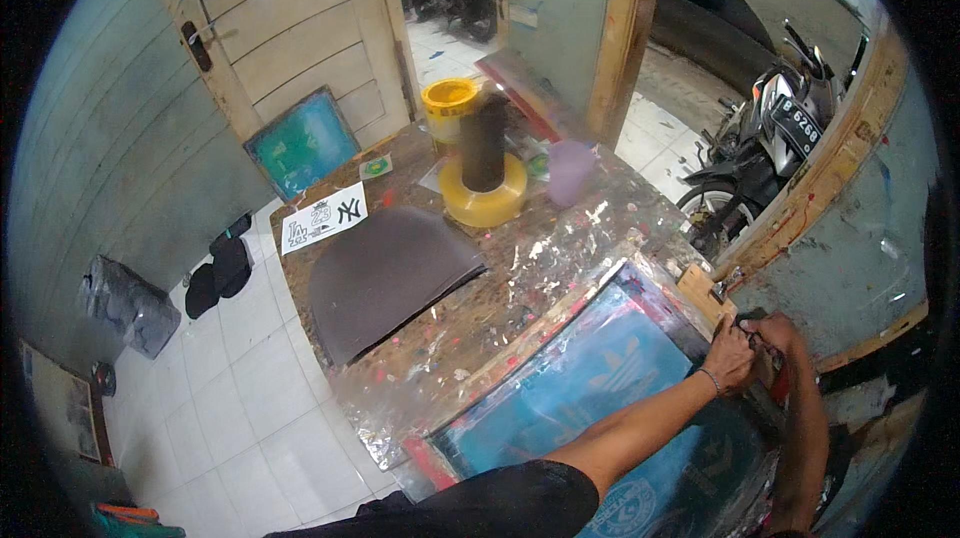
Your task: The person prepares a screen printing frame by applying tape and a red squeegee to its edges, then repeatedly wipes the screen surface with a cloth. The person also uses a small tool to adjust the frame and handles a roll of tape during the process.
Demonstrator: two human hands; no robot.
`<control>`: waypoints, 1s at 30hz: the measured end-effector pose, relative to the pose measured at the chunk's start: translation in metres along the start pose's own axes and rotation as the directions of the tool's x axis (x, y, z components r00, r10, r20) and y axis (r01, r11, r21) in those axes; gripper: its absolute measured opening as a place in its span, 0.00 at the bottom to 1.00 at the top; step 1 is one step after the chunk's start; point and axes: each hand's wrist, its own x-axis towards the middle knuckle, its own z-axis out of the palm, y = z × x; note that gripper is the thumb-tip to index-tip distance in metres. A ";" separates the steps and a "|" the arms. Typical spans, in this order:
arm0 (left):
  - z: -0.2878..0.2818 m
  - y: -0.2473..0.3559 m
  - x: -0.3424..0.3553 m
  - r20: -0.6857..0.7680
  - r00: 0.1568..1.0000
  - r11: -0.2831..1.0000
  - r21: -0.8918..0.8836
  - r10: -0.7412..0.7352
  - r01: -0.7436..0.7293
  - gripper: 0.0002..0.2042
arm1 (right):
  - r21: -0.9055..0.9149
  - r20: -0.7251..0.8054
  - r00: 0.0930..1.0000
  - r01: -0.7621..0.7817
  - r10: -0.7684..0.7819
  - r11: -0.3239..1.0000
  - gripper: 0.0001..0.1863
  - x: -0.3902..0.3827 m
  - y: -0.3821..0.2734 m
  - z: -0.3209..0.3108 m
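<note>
Both my hands meet at four o'clock in my view, at the far right corner of the blue-meshed screen-printing frame [560, 393], which lies on the worktable [560, 238] toward five o'clock. My left hand [733, 358] reaches across over the mesh, its fingers bent and bunched; my right hand [772, 333] curls in just beside it. Whether either set of fingers is clamped on anything, I can't tell. At eleven o'clock from them sits a wooden block [703, 293] with a metal fitting. Near the centre, a dark cylinder [482, 143] stands at the clear amber tape roll [483, 200]; a dark brown round-edged panel [385, 278] lies at eight o'clock, a printed white sheet [300, 236] at nine.
</note>
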 end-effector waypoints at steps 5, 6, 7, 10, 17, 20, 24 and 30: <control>-0.005 0.008 -0.005 0.015 0.999 0.951 0.306 0.028 -0.031 0.12 | -0.610 -0.352 0.910 -0.045 -0.220 0.791 0.29 0.033 0.026 0.030; -0.004 0.007 -0.009 -0.097 0.995 0.968 0.250 0.028 -0.003 0.12 | -0.608 -0.309 0.941 -0.083 -0.140 0.789 0.29 0.032 0.010 0.031; -0.004 0.004 -0.015 -0.212 0.977 0.981 0.191 0.023 0.018 0.13 | -0.490 -0.255 0.963 -0.051 -0.087 0.870 0.28 0.020 -0.011 0.022; -0.019 0.004 -0.018 -0.218 0.976 0.997 -0.059 0.026 -0.040 0.14 | -0.442 -0.079 0.996 -0.009 -0.029 0.897 0.28 0.015 0.011 0.007; -0.025 -0.030 -0.022 0.086 0.993 0.996 -0.023 0.083 -0.081 0.14 | -0.306 -0.127 0.988 -0.121 0.086 0.944 0.21 -0.017 -0.080 0.044; -0.087 -0.007 -0.031 0.117 0.990 0.966 -0.253 0.084 -0.053 0.14 | -0.414 -0.411 0.900 -0.328 0.147 0.849 0.15 -0.017 -0.049 0.048; -0.023 -0.015 -0.031 -0.230 0.971 0.990 -0.107 0.061 -0.088 0.18 | -0.497 -0.311 0.949 -0.208 0.051 0.842 0.21 -0.004 -0.054 0.032; -0.051 -0.009 -0.033 -0.170 0.976 0.989 -0.040 0.135 -0.144 0.23 | -0.002 0.079 0.983 0.166 -0.166 0.986 0.33 -0.026 -0.013 -0.005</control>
